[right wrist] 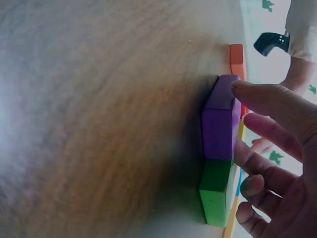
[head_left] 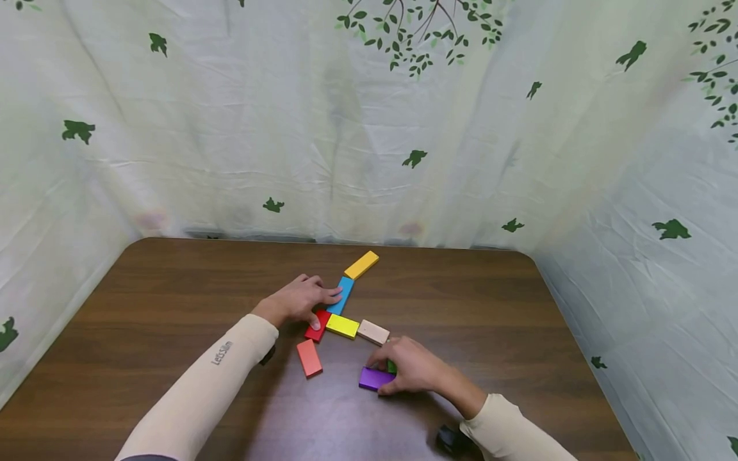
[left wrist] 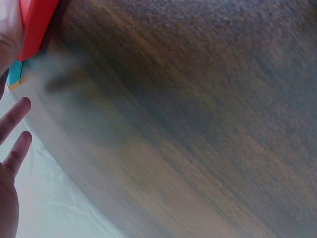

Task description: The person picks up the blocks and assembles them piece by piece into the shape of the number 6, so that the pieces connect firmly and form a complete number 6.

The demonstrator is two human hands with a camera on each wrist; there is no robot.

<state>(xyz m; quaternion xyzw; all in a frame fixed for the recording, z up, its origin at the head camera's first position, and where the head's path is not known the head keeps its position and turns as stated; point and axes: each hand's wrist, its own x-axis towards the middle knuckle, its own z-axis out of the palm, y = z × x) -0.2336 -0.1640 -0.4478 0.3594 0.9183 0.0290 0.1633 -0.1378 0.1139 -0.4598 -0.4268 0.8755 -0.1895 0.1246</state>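
Observation:
My left hand [head_left: 298, 299] lies over the chain of coloured blocks, thumb on the red block [head_left: 312, 334] and a fingertip touching the blue block [head_left: 347, 289]. Its other fingers are spread in the left wrist view. My right hand [head_left: 414, 366] pinches the purple block [head_left: 371, 378] between thumb and fingers; the block lies on the table. A green block [right wrist: 214, 203] sits against the purple one, largely hidden by the hand in the head view. The yellow block [head_left: 343, 326] touches the red one, and a beige block [head_left: 373, 331] follows it.
An orange-yellow block [head_left: 362, 264] meets the blue block's far end. Below the red block lies a separate salmon block [head_left: 309, 358]. The brown wooden table [head_left: 190, 282] is enclosed by a white leaf-print curtain [head_left: 242, 128]. A black device [head_left: 452, 440] is at my right wrist.

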